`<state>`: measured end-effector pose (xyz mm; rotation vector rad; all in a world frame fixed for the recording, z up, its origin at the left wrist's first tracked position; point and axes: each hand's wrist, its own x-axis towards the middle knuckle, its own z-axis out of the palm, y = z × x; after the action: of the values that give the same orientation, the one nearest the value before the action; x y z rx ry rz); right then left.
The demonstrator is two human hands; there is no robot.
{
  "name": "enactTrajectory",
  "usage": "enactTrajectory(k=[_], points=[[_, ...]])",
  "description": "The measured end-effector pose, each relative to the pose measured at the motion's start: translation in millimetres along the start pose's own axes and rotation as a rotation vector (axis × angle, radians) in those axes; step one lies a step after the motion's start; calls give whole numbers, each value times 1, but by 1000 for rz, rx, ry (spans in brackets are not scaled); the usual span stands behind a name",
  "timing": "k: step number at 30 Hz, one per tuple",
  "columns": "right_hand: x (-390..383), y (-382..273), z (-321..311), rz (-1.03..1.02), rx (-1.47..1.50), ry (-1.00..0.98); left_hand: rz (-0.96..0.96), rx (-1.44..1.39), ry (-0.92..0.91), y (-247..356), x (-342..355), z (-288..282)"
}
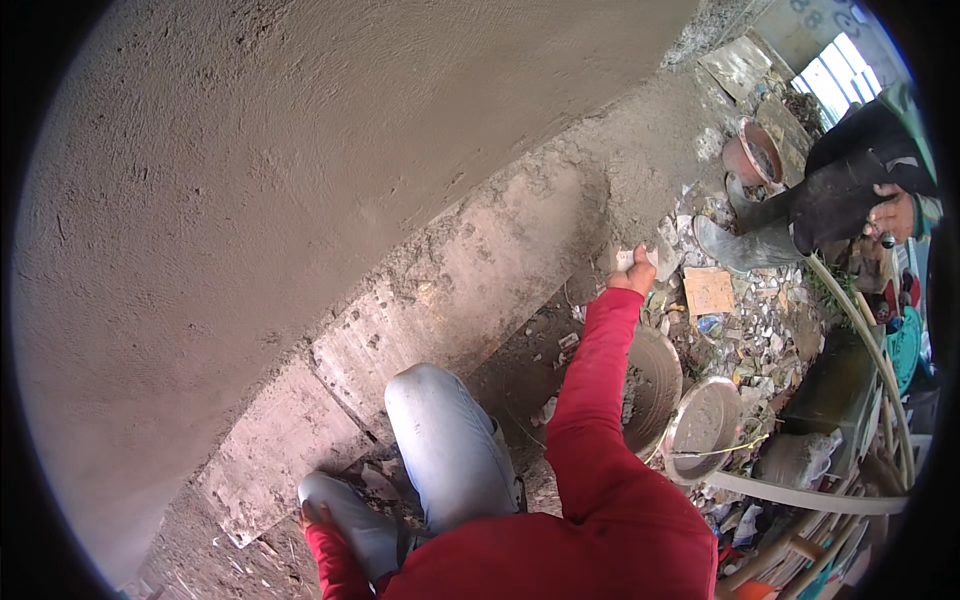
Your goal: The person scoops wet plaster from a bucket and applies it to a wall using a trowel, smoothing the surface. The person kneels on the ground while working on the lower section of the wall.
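My right hand point(628, 280) is stretched forward beside the strip of dusty, mortar-smeared boards point(450, 260), closed on a small pale flat piece point(620, 260). Below it, by my red sleeve, are two round basins point(702, 428) crusted with grey mortar. My left hand point(315, 515) is low at the left, against my jeans-clad leg point(340, 500); its fingers are too small and partly hidden to read. The freshly rendered grey wall point(300, 150) rises along the boards.
A co-worker's dark legs and rubber boots point(740, 245) are at the right, their hand point(890, 215) near a reddish bucket point(750, 155). Rubble, a cardboard scrap point(708, 290), bent poles point(870, 350) and a teal container point(905, 345) crowd the ground at the right.
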<state>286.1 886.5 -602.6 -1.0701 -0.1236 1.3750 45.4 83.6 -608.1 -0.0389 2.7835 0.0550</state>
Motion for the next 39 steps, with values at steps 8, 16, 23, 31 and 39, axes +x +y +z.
enactTrajectory(k=[8, 16, 23, 31, 39], points=[[-142, -171, -126, -421, -641, -148, -230, 33, -151, -28, 86, 42], [-266, -202, -177, -239, -430, 264, -102, -433, -104, -76, 101, 70], [-256, -189, -174, -1161, -1505, 559, -129, -245, -116, -79, 104, 71], [-302, -162, -63, -726, -465, -15, -102, -181, -127, -18, 59, 36], [-161, 18, -21, -18, -347, 592, -126, -66, -52, -12, 65, 48]])
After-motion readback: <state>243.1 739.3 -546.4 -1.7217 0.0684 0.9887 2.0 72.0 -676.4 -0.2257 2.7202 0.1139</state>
